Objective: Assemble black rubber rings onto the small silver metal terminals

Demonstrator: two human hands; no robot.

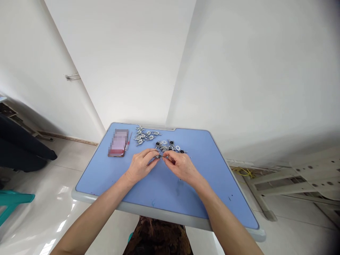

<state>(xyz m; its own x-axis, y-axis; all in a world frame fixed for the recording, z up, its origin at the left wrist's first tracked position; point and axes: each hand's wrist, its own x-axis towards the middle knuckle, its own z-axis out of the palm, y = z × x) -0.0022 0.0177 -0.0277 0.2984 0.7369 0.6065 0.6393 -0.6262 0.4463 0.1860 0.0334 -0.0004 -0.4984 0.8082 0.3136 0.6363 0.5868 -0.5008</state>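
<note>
Gripped a small metal part between the closed fingers of the left hand, and pinched its right end with the fingers of the right hand. Held it low over the counter. Had loose fittings, some black-topped, just beyond the fingertips, and similar metal pieces farther off to the left. Saw a slim tool beside a phone at far left.

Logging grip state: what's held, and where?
A small metal part, pinched between the fingertips of the left hand and right hand; exact hold point hidden.
</note>
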